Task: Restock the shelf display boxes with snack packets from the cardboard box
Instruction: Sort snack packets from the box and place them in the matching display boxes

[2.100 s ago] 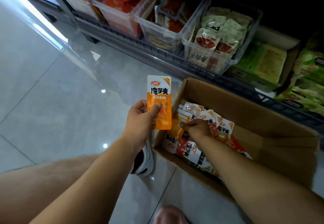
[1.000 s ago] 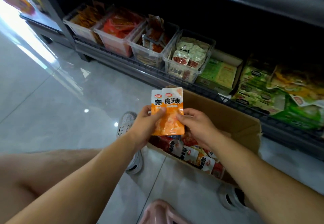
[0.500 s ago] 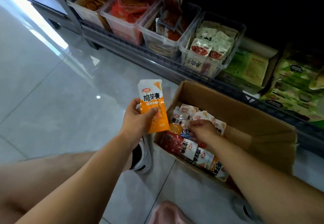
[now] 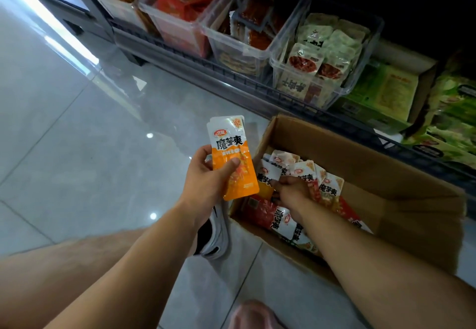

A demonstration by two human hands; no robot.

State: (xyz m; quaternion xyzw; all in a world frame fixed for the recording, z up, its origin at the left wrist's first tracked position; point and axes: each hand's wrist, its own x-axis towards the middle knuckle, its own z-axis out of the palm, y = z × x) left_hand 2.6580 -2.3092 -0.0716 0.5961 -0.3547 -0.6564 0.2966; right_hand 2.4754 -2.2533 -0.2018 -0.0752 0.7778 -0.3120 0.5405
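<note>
Left grip [image 4: 206, 181] still pinching orange packets [image 4: 231, 153], right grip [image 4: 292, 190] back inside cardboard box [image 4: 334, 148], its hold unclear

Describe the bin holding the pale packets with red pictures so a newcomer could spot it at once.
Look at the bottom shelf behind the cardboard box. Four clear bins stand in a row there; it is the rightmost one, beside a green carton. Only its packets are pale with red pictures.

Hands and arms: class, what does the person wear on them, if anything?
Nothing visible. The left hand and right hand are bare, with no gloves, watch or bracelet. Both forearms are uncovered to the frame's edge; no sleeve shows.
</note>
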